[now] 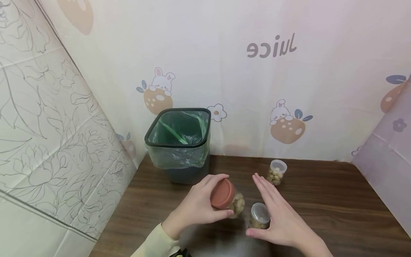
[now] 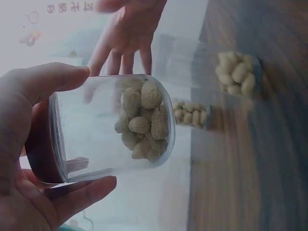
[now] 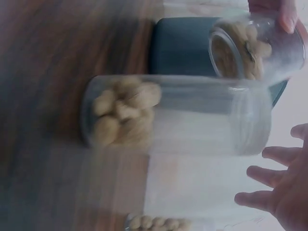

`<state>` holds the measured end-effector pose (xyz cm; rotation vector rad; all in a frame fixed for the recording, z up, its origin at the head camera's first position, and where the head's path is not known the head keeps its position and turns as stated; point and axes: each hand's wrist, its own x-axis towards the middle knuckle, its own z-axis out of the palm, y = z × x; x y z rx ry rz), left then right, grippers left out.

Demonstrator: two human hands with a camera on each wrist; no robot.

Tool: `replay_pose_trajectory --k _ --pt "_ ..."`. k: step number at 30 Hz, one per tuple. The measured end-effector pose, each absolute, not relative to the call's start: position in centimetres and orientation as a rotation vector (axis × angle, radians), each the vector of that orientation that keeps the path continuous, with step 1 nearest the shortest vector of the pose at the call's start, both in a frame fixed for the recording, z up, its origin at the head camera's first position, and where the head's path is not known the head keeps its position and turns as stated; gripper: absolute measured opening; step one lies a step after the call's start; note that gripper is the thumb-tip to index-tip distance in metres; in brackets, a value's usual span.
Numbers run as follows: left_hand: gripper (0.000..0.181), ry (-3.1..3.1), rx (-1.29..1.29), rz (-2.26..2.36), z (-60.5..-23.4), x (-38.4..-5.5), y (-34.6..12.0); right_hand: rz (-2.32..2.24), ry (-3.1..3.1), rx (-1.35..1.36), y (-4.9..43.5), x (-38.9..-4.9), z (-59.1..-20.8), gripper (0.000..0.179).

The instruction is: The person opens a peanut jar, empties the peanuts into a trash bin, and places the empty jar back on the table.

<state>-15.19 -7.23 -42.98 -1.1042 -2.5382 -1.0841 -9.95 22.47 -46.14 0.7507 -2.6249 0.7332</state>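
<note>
My left hand [image 1: 200,205] grips a clear jar [image 2: 96,127] with a reddish-brown lid [image 1: 222,193], lifted above the table and tilted. Unshelled peanuts [image 2: 144,113] lie toward its base. Close beside a second clear jar [image 1: 260,213], my right hand [image 1: 278,216] has its fingers extended and its thumb apart. In the right wrist view that jar [image 3: 192,115] stands on the table with nuts in its lower part, and a gap shows between it and my fingers [image 3: 269,175]. Farther back is a third jar [image 1: 277,173], partly filled with pale nuts.
A dark bin [image 1: 189,175] with a green translucent liner stands at the back left of the brown wooden table [image 1: 324,200]. Behind the table hangs a printed curtain [image 1: 244,89], and patterned panels rise on both sides.
</note>
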Motion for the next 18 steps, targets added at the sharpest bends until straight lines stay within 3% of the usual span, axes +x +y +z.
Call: replay_pose_trajectory --k 10,18 --pt "0.096 -2.379 -1.175 -1.196 -40.8 -15.0 -5.5 0.856 -2.545 0.781 20.8 -10.4 -43.9 0.141" --pt "0.098 -2.277 -1.222 -1.244 -40.2 -14.7 -4.5 0.886 -2.436 0.861 20.2 -11.1 -44.0 0.117"
